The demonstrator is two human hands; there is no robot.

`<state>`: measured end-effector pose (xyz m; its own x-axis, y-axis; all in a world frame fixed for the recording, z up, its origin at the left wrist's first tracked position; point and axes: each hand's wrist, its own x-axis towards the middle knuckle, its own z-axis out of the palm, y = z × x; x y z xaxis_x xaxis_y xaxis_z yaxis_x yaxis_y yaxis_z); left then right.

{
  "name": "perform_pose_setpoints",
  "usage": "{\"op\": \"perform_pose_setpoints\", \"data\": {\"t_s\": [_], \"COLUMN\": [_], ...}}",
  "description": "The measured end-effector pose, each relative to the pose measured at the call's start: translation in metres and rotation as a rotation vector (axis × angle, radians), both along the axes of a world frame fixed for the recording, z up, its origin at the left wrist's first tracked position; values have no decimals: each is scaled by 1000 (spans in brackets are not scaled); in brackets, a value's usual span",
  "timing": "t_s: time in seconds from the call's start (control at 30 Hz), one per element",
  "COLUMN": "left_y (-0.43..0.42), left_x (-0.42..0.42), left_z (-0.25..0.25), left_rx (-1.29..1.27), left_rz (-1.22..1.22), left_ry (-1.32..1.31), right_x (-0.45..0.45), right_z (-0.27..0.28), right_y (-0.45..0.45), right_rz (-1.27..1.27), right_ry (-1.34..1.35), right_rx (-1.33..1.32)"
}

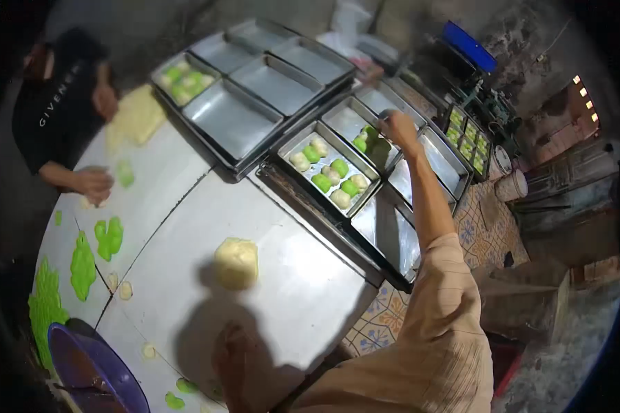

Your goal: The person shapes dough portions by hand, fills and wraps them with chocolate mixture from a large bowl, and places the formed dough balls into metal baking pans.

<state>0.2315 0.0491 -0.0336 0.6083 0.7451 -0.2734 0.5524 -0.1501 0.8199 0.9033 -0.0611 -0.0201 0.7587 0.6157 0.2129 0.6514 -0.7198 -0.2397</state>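
Observation:
My right hand [398,129] reaches over a metal baking pan in the nearer set of joined pans, fingers curled and turned away from me; what they hold is hidden. Just below it are green dough balls [362,142] in that pan. The neighbouring pan [357,208] holds several green and cream dough balls [322,182]. My left hand [233,341] is low over the near side of the table, dim and blurred, its fingers unclear. Beyond it, a cream dough lump [236,263] sits on the white table [186,241].
Another set of joined pans [234,118] stands farther back, one pan holding dough balls. At left, a person in a dark shirt [65,103] works beside flattened dough [136,118]. Green dough pieces [83,267] and a purple basin [93,361] are near the left edge. Filled pans [467,141] stand at right.

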Motion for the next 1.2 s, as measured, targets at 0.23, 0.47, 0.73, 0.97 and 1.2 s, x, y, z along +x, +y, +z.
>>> {"op": "perform_pose_setpoints", "data": {"t_s": [0.23, 0.47, 0.73, 0.97, 1.2], "left_y": [-11, -19, -65, -81, -79], "left_x": [26, 13, 82, 99, 97], "left_z": [23, -9, 3, -11, -5], "left_rx": [-526, -417, -101, -169, 156], "left_rz": [331, 239, -176, 11, -182], "left_ry": [-196, -205, 3, -49, 182], "right_x": [-7, -37, -22, -1, 90], "right_z": [-13, 31, -12, 39, 31], "right_y": [1, 9, 18, 3, -11], "right_rz": [379, 358, 475, 240, 102], "right_ry": [208, 196, 175, 616, 242], "right_rx": [-141, -194, -204, 234, -11]}}
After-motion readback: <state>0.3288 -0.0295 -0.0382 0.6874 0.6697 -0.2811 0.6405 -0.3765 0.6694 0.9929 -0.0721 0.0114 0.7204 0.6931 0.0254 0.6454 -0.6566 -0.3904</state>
